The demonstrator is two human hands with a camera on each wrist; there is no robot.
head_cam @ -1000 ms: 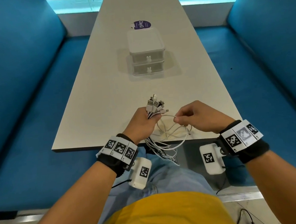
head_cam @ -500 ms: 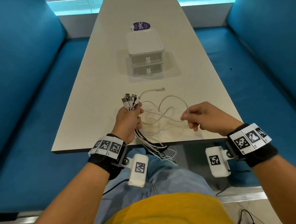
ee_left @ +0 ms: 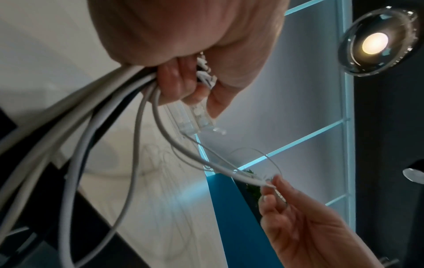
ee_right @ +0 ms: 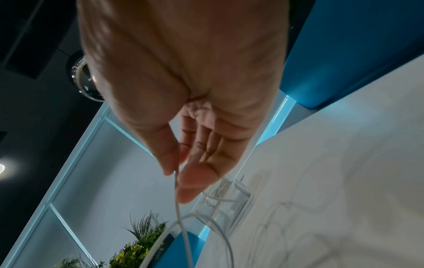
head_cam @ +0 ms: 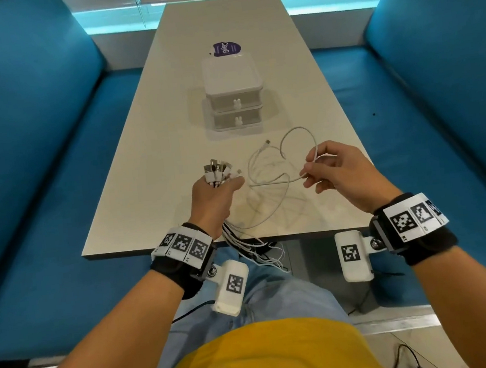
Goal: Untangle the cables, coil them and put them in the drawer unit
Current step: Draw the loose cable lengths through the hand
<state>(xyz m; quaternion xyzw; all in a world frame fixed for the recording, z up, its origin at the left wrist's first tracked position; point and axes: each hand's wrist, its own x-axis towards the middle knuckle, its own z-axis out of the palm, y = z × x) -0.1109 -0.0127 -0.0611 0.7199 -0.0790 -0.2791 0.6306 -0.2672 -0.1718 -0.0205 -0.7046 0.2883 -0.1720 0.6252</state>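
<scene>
1. Head view alone lays out the whole bench (head_cam: 154, 151): the white two-drawer unit (head_cam: 234, 100) stands in its middle with both drawers closed, and a purple sticker (head_cam: 227, 48) lies just behind it.
2. Left wrist view alone shows the underside of the left hand (ee_left: 183, 45), its fingers curled round a bundle of white cables (ee_left: 91, 112) whose strands fan out below the fist; the head view shows that bundle's connector ends (head_cam: 218, 170) sticking up above the same hand (head_cam: 212, 200), and the tails hanging past the bench's near edge toward the lap.
3. Right wrist view alone shows the right hand (ee_right: 195, 90) from the palm side: thumb and forefinger pinch one thin white cable (ee_right: 181, 217), the other fingers loosely extended.
4. That single cable (head_cam: 266, 163) runs from the left hand's bundle to the right hand (head_cam: 339, 170), held above the bench in loose, open loops; its small plug end (head_cam: 267, 142) points toward the drawer unit, apart from it.
</scene>
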